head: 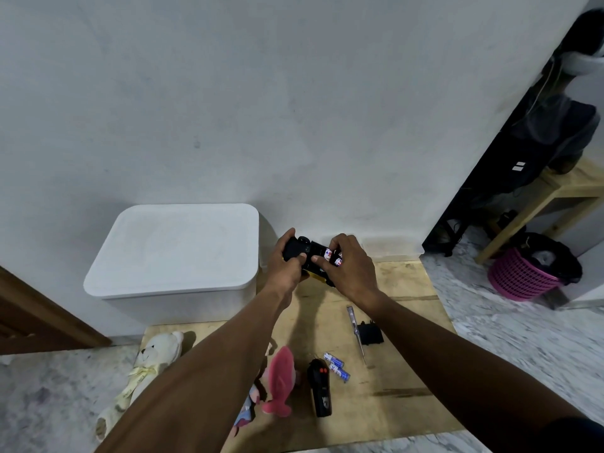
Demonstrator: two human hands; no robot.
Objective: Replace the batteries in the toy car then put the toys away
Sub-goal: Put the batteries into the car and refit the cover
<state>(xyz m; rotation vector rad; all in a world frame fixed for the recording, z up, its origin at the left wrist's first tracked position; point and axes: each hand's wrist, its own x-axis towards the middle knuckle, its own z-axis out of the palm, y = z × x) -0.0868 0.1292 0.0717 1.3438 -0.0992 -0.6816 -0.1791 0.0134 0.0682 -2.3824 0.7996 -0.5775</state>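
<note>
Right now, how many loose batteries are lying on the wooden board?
2. One blue battery lies just right of the black remote; the second blue battery lies beside it, nearer the camera. More sit in the toy car, partly hidden under the right hand.

— What sort of place is this?
— A home, a lived-in room. A white lidded storage bin [173,253] stands against a plain painted wall [261,109].
— What else says so?
— In front of the bin, a cream teddy bear [153,358] and a pink plush fish [281,377] lie on a wooden board [392,403] over a marble-patterned floor [523,338]. Well to the right of the bin, a pink plastic basket [519,279] stands near a light wooden table [562,188], with dark clothes [555,132] hanging above.
</note>
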